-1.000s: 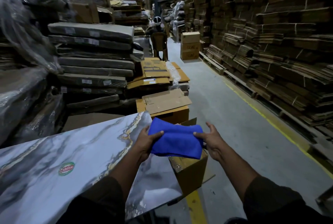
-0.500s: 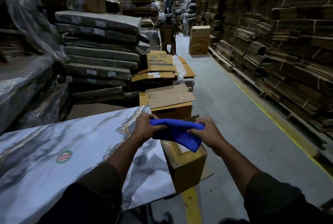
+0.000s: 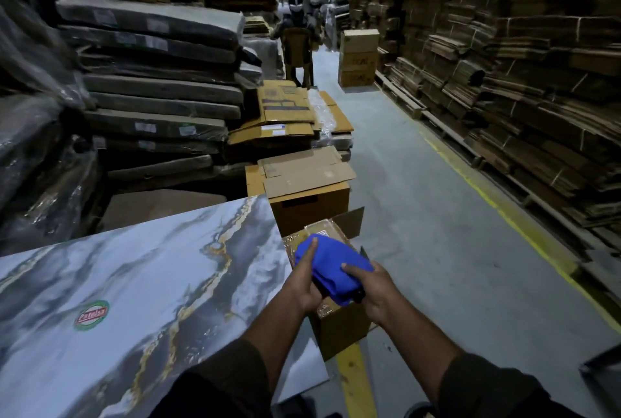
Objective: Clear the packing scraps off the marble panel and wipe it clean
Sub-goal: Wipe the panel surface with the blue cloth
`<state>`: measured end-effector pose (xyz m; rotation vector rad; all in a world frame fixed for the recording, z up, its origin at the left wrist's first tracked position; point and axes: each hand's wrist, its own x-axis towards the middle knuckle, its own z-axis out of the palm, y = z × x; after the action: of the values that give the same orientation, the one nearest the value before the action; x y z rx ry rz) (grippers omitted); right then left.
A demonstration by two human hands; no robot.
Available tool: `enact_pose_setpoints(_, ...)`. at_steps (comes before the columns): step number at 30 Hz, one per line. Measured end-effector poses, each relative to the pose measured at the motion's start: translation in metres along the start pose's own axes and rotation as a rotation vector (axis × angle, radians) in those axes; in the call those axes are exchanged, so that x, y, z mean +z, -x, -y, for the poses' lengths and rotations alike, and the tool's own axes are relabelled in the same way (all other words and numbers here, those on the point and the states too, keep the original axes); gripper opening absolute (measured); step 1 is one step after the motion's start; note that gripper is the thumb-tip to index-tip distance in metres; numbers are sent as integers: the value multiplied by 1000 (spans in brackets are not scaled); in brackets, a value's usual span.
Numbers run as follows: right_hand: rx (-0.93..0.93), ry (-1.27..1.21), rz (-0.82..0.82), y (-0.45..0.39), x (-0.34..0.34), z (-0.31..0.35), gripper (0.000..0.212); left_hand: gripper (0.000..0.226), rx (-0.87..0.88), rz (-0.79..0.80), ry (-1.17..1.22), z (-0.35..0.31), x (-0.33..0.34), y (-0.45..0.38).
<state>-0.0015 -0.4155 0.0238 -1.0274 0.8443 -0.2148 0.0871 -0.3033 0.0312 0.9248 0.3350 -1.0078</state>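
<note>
Head view: cloth [image 3: 331, 266] now getting bunched vs spread 1 s ago; both grips, L [image 3: 304, 278] & R [image 3: 373, 286], clutching it beside panel [image 3: 134, 283]; wiping likely coming up.

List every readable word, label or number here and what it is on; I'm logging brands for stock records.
"Patelsa": red band of the round green-rimmed sticker on the marble panel.
Dark lettering on the stacked boxes down the aisle: too blurred to read.
White labels on the wrapped slabs at left: too small to read.
Black markings on the flattened cardboard: not legible.
White label on the cardboard below it: unreadable.
</note>
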Motion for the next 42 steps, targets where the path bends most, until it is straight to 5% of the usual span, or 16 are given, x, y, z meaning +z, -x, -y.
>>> enact_pose_setpoints(4, -74, 460, -148, -10, -11, -13, 43, 53, 128, -243, -221, -11, -8, -43)
enact_pose_setpoints(10, -475, 934, 12, -20, -3, -15, 87, 43, 81, -222, -379, -7, -12, -82)
enact_pose_setpoints(19, -332, 1294, 155, -90, -11, -6, 73, 38, -97, -45, -409, -17, 4, -121)
enact_pose_setpoints(26, -78, 897, 45, -201, -15, 7, 43, 43, -106, -92, -407, -30, 12, -200)
enact_pose_setpoints(32, -113, 837, 48, -289, 1, 18, 33, 37, -17, -204, -323, -40, 16, -270)
enact_pose_setpoints(37, -276, 1289, 159, -355, 11, -12, 66, 24, 33, -303, -450, -32, 4, -310)
enact_pose_setpoints(42, -185, 1765, 370, -385, -2, -61, 75, 28, 13, -393, -587, -11, -19, -325)
